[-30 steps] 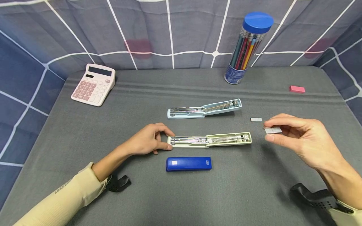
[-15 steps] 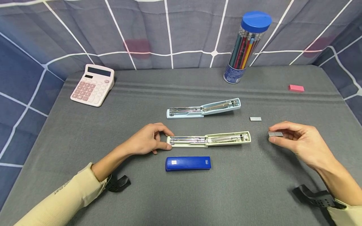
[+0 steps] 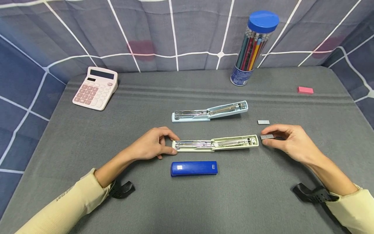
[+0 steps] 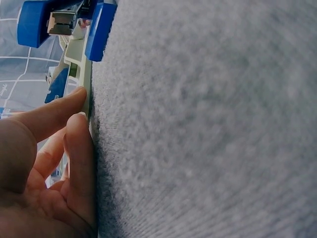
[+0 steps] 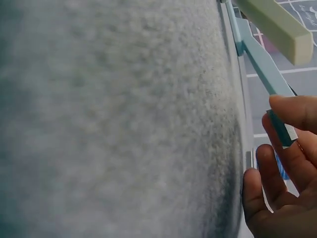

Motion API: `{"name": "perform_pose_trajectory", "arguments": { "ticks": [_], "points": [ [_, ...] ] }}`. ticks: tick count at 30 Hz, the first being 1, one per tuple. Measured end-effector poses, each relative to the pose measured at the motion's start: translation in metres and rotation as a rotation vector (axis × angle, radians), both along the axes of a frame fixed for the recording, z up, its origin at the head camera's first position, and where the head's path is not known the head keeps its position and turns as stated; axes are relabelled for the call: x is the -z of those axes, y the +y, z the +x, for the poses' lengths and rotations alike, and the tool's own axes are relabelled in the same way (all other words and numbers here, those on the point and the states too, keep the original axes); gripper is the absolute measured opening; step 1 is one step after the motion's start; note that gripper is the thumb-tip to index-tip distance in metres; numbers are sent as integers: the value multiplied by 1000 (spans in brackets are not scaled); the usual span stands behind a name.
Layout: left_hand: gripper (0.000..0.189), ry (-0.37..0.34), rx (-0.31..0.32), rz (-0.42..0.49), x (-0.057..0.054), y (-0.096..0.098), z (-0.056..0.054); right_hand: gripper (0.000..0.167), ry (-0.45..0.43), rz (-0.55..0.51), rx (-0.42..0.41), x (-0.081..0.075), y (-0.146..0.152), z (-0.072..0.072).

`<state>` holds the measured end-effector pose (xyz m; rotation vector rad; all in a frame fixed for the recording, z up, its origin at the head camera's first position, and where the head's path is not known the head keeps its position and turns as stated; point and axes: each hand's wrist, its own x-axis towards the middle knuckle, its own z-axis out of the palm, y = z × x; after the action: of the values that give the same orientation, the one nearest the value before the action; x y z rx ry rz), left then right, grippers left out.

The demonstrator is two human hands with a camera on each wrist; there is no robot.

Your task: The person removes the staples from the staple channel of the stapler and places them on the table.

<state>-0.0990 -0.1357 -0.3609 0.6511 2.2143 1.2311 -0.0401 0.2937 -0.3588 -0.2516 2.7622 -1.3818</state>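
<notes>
My left hand (image 3: 153,143) pinches the left end of a pale green stapler (image 3: 198,150), thumb and forefinger on its sides. This stapler lies opened out flat, its metal channel exposed and its top swung to the right. In my right hand (image 3: 293,143) a short strip of staples (image 3: 267,136) is pinched between thumb and fingers, just off the stapler's right end. The right wrist view shows the strip (image 5: 282,130) held over the table. Another strip of staples (image 3: 263,122) lies just beyond that hand.
Behind the green stapler lies a light blue stapler (image 3: 191,120), also opened out. A closed dark blue stapler (image 3: 193,168) is in front. Farther back are a pink calculator (image 3: 97,87), a jar of pencils (image 3: 241,76) and a pink eraser (image 3: 305,90), before a checked curtain (image 3: 198,35).
My right hand first drew back slightly, then moved left with the staple strip to the green stapler's right end. The left hand keeps its hold in the same place.
</notes>
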Motion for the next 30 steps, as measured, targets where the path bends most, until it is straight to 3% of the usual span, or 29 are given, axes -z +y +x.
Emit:
{"name": "perform_pose_trajectory", "arguments": {
  "ticks": [17,24,30],
  "points": [
    [32,0,-6,-10,-1,0,1,23,118,137,-24,13,2,-7],
    [31,-2,-4,-16,-1,-1,1,31,204,168,-98,11,1,-6],
    [32,-8,-7,-17,-1,0,0,35,210,195,-146,10,2,-7]
  ]
}}
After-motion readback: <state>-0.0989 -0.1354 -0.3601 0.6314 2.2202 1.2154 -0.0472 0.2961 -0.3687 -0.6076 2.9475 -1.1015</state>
